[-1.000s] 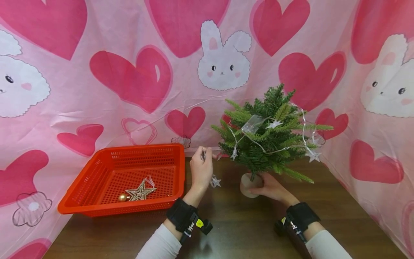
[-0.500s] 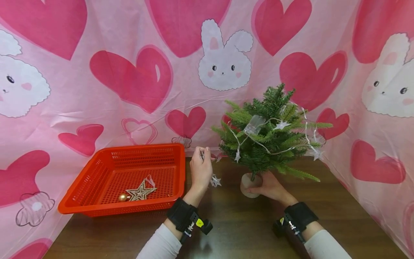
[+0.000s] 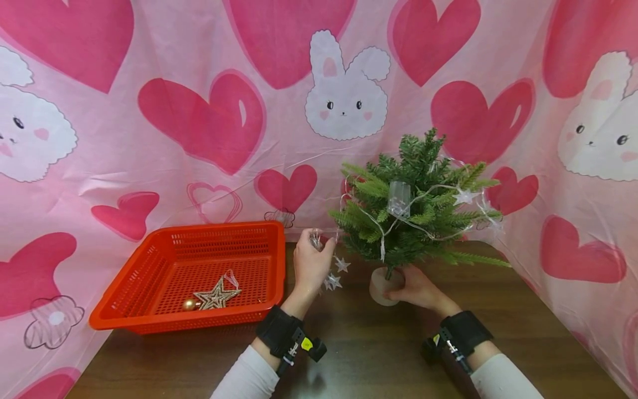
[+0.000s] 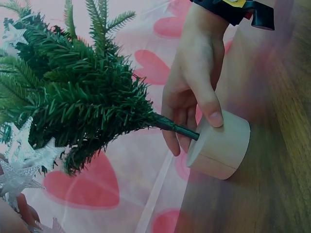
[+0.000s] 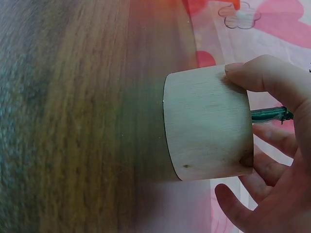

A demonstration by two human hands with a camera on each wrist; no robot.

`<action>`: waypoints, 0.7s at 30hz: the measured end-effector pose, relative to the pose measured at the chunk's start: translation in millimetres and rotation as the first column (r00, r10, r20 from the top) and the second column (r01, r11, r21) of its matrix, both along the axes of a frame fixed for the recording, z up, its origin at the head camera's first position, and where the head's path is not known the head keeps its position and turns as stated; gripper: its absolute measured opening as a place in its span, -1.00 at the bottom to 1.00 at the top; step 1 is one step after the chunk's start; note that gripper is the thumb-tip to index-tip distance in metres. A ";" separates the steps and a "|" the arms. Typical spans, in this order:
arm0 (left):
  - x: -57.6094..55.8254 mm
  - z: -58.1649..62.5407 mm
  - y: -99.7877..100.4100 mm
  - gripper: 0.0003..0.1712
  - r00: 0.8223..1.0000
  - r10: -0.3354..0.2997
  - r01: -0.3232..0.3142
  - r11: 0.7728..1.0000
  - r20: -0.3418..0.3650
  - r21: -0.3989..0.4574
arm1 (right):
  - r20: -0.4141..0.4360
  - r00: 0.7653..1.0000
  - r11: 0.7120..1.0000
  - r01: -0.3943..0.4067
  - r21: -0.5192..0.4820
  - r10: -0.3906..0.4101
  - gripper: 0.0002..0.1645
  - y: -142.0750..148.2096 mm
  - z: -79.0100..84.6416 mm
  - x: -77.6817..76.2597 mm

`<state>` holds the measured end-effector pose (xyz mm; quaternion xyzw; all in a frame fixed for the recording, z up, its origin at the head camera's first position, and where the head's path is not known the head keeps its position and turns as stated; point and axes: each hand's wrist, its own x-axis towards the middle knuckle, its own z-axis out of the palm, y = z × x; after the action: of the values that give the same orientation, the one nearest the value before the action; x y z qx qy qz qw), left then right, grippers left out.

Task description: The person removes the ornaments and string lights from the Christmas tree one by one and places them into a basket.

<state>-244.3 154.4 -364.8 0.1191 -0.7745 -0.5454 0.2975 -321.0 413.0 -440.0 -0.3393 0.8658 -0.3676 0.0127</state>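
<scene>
A small artificial Christmas tree [image 3: 413, 221] stands on a pale round wooden base [image 3: 381, 287] at the right of the table. My right hand [image 3: 420, 287] grips that base, thumb on its near side; the right wrist view shows the wooden base [image 5: 209, 126] between thumb and fingers. Clear star string lights [image 3: 423, 230] loop round the branches, with a clear plastic box [image 3: 399, 198] among them. Left of the tree, my left hand [image 3: 311, 260] holds the loose end of the string; transparent stars [image 3: 341, 264] dangle beside it. Close up, a cluster of stars [image 4: 24, 167] partly hides the left fingers.
An orange-red plastic basket [image 3: 164, 244] sits on the table's left side. Inside lie a glittery gold star [image 3: 217, 295] and a small gold ball [image 3: 189, 305]. A pink cloth with hearts and rabbits [image 3: 344, 111] hangs behind the brown wooden table [image 3: 369, 354].
The tree has turned on its base, carrying the clear box and front star to the right. My left thumb has moved away from the fingers, and another star now hangs beside that hand.
</scene>
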 end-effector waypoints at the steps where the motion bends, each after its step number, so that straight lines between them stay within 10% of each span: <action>1: -0.2 -0.2 -0.2 -0.72 1.000 -0.006 0.006 1.000 -0.009 -0.005 | 0.005 1.000 1.000 -0.002 0.000 0.002 -0.06 0.1 0.1 0.2; 21: 2.6 0.6 -0.1 -0.87 0.979 -0.170 0.172 0.985 -0.111 0.015 | 0.082 0.997 0.999 0.005 0.045 -0.009 -0.22 3.9 -1.4 -1.0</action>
<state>-241.6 154.3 -364.2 0.0258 -0.7578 -0.5840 0.2898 -322.0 417.0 -441.4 -0.3205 0.8739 -0.3615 0.0544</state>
